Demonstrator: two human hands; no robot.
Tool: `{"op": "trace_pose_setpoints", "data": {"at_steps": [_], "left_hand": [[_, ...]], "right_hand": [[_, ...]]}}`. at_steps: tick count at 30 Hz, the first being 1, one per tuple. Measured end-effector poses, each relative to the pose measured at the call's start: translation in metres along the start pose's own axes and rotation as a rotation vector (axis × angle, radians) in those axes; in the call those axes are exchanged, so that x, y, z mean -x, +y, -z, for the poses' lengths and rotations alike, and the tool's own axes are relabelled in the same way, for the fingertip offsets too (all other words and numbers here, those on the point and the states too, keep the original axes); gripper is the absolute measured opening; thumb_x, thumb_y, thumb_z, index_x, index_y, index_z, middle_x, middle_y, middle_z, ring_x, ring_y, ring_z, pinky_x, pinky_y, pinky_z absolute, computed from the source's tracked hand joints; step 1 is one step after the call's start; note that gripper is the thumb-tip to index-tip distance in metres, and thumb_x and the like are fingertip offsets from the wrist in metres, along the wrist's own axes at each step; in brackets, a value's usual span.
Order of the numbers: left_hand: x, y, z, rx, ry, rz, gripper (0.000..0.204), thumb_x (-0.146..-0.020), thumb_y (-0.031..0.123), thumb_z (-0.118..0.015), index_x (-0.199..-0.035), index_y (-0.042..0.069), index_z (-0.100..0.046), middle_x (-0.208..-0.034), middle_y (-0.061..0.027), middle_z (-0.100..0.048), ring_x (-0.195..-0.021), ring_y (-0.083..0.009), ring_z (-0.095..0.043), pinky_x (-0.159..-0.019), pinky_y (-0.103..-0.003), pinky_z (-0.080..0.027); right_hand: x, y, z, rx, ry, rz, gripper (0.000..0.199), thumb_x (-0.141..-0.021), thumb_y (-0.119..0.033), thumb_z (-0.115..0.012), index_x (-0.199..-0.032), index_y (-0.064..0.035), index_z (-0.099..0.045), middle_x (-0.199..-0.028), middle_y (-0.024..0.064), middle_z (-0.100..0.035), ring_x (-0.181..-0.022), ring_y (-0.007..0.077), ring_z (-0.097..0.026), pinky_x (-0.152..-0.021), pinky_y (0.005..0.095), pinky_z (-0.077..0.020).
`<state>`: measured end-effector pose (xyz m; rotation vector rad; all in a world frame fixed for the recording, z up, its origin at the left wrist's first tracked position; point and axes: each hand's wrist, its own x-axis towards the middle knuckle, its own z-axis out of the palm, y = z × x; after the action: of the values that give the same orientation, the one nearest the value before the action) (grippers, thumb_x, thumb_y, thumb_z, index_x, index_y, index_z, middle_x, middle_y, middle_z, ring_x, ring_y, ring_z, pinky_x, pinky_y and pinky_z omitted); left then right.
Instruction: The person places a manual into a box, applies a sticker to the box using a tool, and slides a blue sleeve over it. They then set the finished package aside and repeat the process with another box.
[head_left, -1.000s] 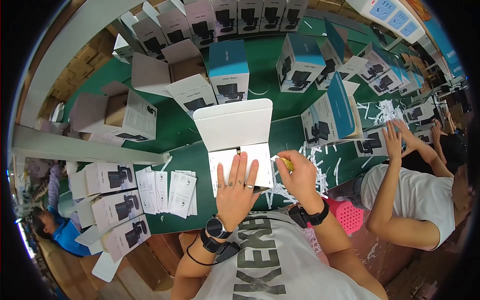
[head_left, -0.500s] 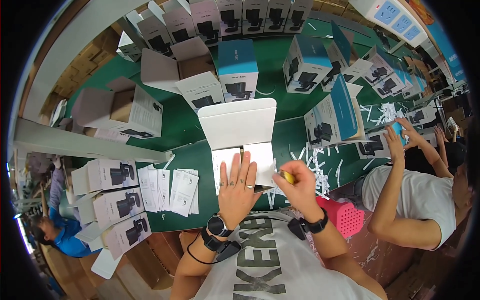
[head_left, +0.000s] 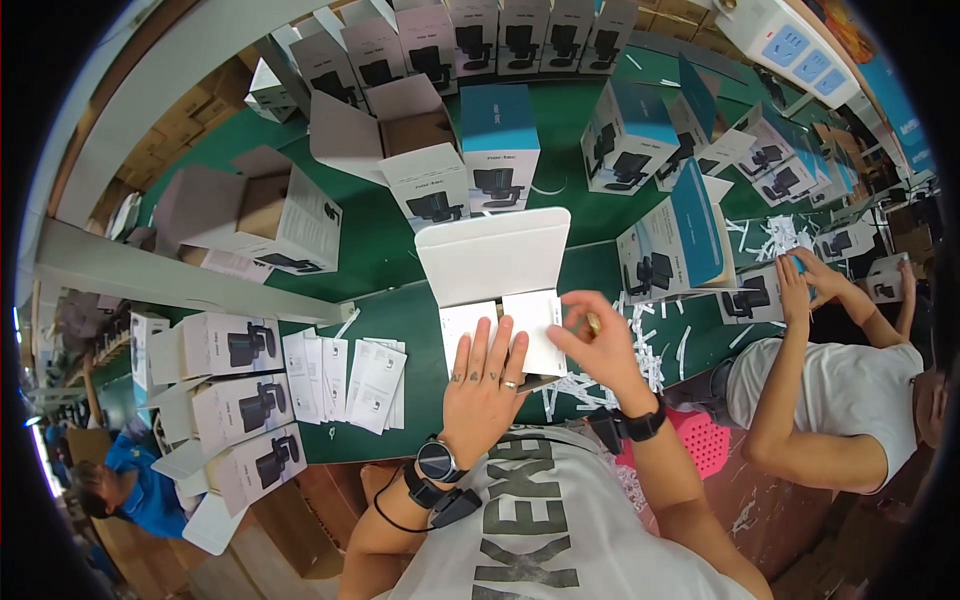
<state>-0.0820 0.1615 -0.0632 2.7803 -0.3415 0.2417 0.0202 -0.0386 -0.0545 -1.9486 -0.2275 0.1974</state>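
Green table (head_left: 400, 320) fills the view, packed with printed cartons (head_left: 500, 150), some sealed, some gaping open. Straight ahead of the person sits the open white box (head_left: 495, 290), lid flap standing up at the back, two inner flaps folded down across the top. A co-worker in a white shirt (head_left: 850, 390) works at the right, one hand up on a carton there.

Now the hands. The left hand (head_left: 487, 385) lies flat on the box's near edge, fingers slightly spread and pressing the inner flaps down, a ring on one finger. The right hand (head_left: 600, 345) hovers just beside the right flap, thumb and fingertips pinching a small yellowish thing (head_left: 593, 323); too small to tell what it is. To the left, a row of white leaflets (head_left: 345, 375) lies fanned out, and beside them three stacked cartons (head_left: 240, 400). White paper strips (head_left: 650, 350) litter the table under the right wrist.

The risk, as I judge it: the left palm covers only the middle seam, so the right flap could spring up if pressure eases. The pinch grip looks light, and anything dropped would vanish among those strips. The neighbouring blue-sided carton (head_left: 675, 245) stands close enough for an elbow to knock it.
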Motion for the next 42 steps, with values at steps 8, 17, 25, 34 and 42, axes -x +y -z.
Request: {"op": "trace_pose_setpoints", "data": {"at_steps": [8,17,25,34,42], "left_hand": [[0.011,-0.01,-0.006,-0.018,0.017,-0.077,0.082,-0.088,0.032,-0.072,-0.157,0.0,-0.04,-0.164,-0.0216,-0.038,-0.154,-0.0396,-0.033,-0.127,-0.054,-0.025],[0.019,-0.019,-0.009,-0.033,0.078,-0.129,0.062,-0.092,0.029,-0.067,-0.145,0.0,-0.054,-0.153,-0.022,-0.051,-0.146,-0.0356,-0.045,-0.126,-0.049,-0.03],[0.025,-0.029,-0.015,0.025,0.16,-0.197,0.042,-0.092,0.025,-0.068,-0.128,0.003,-0.068,-0.131,-0.0182,-0.066,-0.131,-0.0347,-0.059,-0.122,-0.049,-0.036],[0.032,-0.033,-0.023,0.111,0.11,-0.095,0.032,-0.087,0.028,-0.074,-0.113,0.009,-0.076,-0.11,-0.0123,-0.074,-0.105,-0.0305,-0.072,-0.098,-0.045,-0.055],[0.03,-0.007,-0.025,0.119,0.397,0.009,0.042,-0.088,0.015,-0.06,-0.124,-0.006,-0.065,-0.138,-0.0255,-0.058,-0.136,-0.0424,-0.052,-0.121,-0.053,-0.037]], "right_hand": [[0.019,0.042,0.068,0.01,0.028,-0.194,0.015,-0.091,-0.005,-0.076,-0.104,-0.0017,-0.07,-0.096,0.0074,-0.069,-0.078,0.0154,-0.064,-0.069,0.0255,-0.0485],[-0.013,-0.072,-0.054,0.413,-0.134,0.46,0.019,-0.089,-0.012,-0.075,-0.107,-0.0067,-0.073,-0.097,0.0111,-0.069,-0.078,0.0319,-0.07,-0.068,0.0389,-0.0564],[-0.035,-0.06,-0.111,0.428,-0.095,0.494,0.011,-0.086,-0.013,-0.079,-0.093,-0.0087,-0.073,-0.095,0.0063,-0.067,-0.075,0.0293,-0.07,-0.065,0.038,-0.0563],[-0.039,-0.083,-0.126,0.349,-0.264,0.614,0.02,-0.08,-0.019,-0.082,-0.093,-0.0077,-0.072,-0.091,0.0084,-0.066,-0.082,0.0335,-0.069,-0.069,0.0418,-0.0558],[-0.02,0.021,-0.008,0.009,-0.015,0.078,0.027,-0.101,-0.001,-0.063,-0.128,0.0019,-0.06,-0.106,0.0073,-0.069,-0.096,0.015,-0.064,-0.083,0.0273,-0.0534]]}}
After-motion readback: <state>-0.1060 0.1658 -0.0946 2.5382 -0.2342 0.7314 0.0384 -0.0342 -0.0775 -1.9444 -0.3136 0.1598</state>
